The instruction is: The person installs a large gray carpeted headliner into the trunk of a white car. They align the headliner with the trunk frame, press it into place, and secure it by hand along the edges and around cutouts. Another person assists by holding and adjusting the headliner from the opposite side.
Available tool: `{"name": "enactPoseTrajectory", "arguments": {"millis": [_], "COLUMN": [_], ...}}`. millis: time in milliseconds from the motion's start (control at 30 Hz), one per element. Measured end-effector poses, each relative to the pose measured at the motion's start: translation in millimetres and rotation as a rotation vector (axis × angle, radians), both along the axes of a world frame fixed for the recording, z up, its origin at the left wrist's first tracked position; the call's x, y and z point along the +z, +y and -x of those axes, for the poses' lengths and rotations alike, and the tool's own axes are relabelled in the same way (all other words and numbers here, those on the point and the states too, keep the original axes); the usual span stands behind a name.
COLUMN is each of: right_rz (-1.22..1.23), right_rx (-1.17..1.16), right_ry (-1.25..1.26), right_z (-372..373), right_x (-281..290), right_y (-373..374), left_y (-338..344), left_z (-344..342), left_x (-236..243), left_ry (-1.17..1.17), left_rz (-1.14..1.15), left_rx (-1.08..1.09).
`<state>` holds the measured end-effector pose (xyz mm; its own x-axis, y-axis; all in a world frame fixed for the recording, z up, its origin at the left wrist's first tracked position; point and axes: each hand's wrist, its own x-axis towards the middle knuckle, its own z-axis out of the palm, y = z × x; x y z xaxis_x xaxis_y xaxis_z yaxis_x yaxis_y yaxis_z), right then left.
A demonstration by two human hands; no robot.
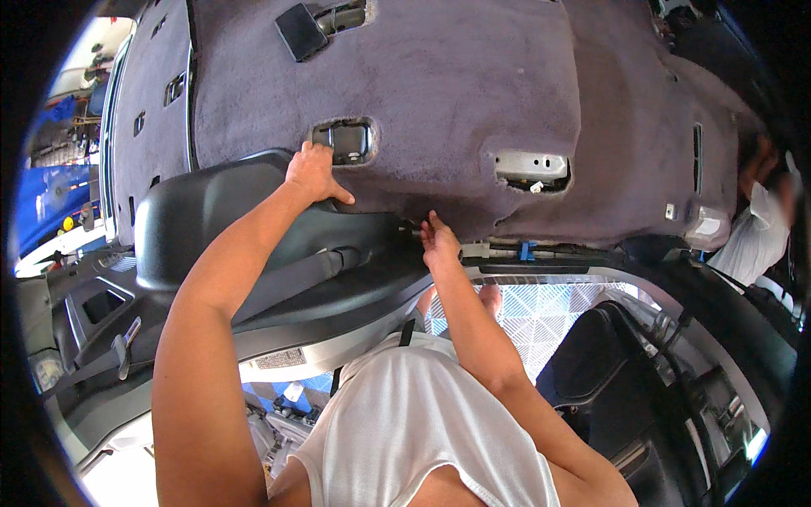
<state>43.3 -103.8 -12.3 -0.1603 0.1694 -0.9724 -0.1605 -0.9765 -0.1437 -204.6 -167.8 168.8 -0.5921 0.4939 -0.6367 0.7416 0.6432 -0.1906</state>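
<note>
Dark grey-purple carpet [439,93] covers the vehicle floor in front of me. My left hand [317,175] rests on it beside a rectangular cut-out [351,142], thumb spread away from the fingers, above the black plastic side trim [211,203]. To its right, my right hand [439,241] is at the carpet's near edge by the door opening. Its fingers are bent and pinch at that edge; the exact grip is partly hidden.
A black phone [301,32] lies on the carpet at the far side. A metal bracket [532,166] shows through another cut-out. A seat belt [296,283] crosses the trim. Below right is a black door panel [591,372]. Another person [760,224] is at the far right.
</note>
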Motion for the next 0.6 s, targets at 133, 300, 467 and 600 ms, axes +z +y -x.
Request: {"name": "enactPoseTrajectory", "arguments": {"millis": [133,300,467,600], "right_rz": [-0.083,-0.154,-0.103,-0.006], "right_rx": [0.238,0.282,0.272,0.263], "right_ry": [-0.215,-0.216,-0.173,-0.150], "right_z": [10,8,7,4], "right_x": [-3,-3,-8,-20], "right_y": [2,2,6,14], "left_y": [-1,-6,-8,-10], "left_z": [1,-4,-2,1], "left_x": [0,-3,-3,-6], "left_ry": [-0.014,0.011,0.006,0.002], "left_rz": [0.004,-0.046,-0.041,-0.031], "left_rx": [-0.002,-0.045,-0.064,-0.103]}}
